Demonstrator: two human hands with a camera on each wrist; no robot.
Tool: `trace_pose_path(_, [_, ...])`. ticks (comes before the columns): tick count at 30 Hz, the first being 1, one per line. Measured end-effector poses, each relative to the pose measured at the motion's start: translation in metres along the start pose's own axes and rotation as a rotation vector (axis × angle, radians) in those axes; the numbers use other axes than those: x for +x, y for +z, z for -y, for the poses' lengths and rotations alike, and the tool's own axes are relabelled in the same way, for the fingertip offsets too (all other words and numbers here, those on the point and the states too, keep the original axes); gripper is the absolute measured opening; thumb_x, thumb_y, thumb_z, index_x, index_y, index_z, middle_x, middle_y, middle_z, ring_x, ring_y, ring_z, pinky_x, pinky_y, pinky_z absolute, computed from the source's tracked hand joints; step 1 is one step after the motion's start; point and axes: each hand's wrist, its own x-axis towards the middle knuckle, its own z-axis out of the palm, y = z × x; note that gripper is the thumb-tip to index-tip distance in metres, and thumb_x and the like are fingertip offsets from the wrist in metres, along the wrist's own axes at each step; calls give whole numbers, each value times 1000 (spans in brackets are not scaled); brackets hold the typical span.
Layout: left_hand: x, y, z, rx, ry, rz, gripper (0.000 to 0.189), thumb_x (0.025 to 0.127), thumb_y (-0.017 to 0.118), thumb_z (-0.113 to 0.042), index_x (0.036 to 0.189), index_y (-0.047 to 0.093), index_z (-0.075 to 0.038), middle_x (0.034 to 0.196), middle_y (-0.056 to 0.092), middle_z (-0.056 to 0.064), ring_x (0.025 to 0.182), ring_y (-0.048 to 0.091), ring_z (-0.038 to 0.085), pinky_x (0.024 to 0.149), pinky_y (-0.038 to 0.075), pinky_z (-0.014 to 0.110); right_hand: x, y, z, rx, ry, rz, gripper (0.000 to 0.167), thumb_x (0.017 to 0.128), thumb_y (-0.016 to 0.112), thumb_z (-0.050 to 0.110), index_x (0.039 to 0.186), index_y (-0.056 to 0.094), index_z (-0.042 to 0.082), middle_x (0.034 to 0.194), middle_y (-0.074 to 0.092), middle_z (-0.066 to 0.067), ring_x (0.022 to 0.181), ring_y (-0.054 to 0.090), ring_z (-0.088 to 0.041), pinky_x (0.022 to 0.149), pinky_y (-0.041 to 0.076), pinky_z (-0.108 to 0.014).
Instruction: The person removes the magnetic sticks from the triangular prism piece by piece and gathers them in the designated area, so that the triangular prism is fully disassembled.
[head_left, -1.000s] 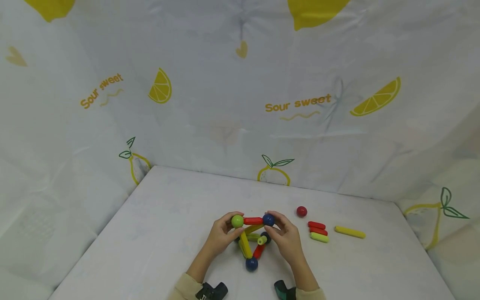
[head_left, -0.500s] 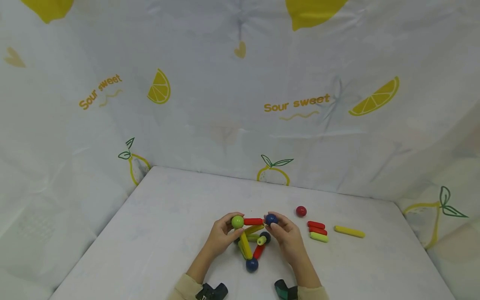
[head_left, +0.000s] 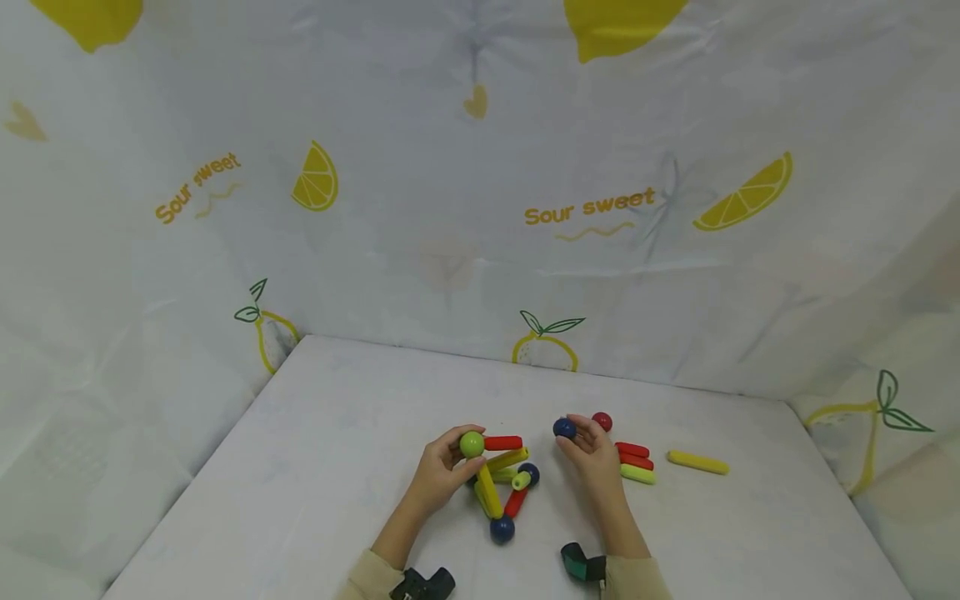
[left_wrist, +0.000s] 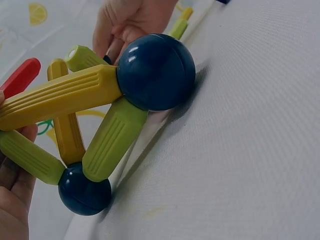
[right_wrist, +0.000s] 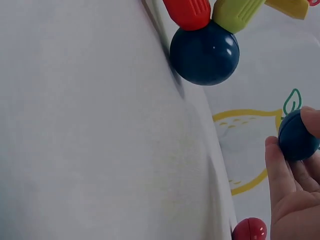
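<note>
My left hand (head_left: 441, 471) pinches a green ball (head_left: 472, 444) at the top of a structure of rods and balls. From that ball a red rod (head_left: 502, 443) sticks out to the right with its far end free, and a yellow rod (head_left: 489, 490) slopes down to a blue ball (head_left: 502, 529) on the table. Green rods (left_wrist: 115, 138) and further blue balls (left_wrist: 84, 189) form the base. Apart from the structure, on its right, my right hand (head_left: 595, 457) holds a loose blue ball (head_left: 565, 428) between thumb and fingers.
On the white table (head_left: 337, 467), a red ball (head_left: 602, 421) lies just behind my right hand. Beside that hand are red rods (head_left: 634, 457) and a short green rod (head_left: 637, 474), with a yellow rod (head_left: 697, 462) farther right. A lemon-print cloth (head_left: 420, 250) hangs behind.
My right hand has pulled the blue ball off the end of the red rod and carried it to the right. The left hand keeps its hold on the green ball.
</note>
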Motion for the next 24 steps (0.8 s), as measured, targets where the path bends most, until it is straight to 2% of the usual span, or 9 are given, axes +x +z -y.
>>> trace_pose_path(4, [-2,0,-12,-8,0,16,37,88,62,0,123,52,8,117,59,24,99,56,0,92,47,14,12,0,-8,-56,29,-33,42,89,66,17,129,53,8,135,53,-17,123,53,-31,101,44,-39])
trace_pose_path(10, [-2,0,-15,-9,-14,16,37,87,63,0,122,53,6,117,59,24,99,56,1,93,48,15,29,4,-19,-105,90,-58,45,89,65,23,131,52,12,136,51,-15,126,50,-33,102,44,-44])
trace_pose_path(14, [-2,0,-15,-10,-15,13,37,87,63,0,122,54,6,118,59,24,99,56,1,93,48,16,37,8,-24,-100,106,-64,44,90,64,19,131,51,10,136,50,-16,128,48,-33,104,42,-44])
trace_pose_path(19, [-2,0,-14,-11,-5,14,37,87,63,1,122,54,6,117,59,25,99,56,1,93,48,16,44,11,-28,-117,96,-55,43,92,60,15,133,48,10,141,46,-17,131,44,-34,107,39,-45])
trace_pose_path(24, [-1,-1,-15,-7,-3,15,37,87,63,2,122,53,7,116,59,25,98,56,0,93,48,15,52,14,-31,-193,66,-52,43,93,58,15,135,47,11,143,44,-17,132,43,-33,107,39,-45])
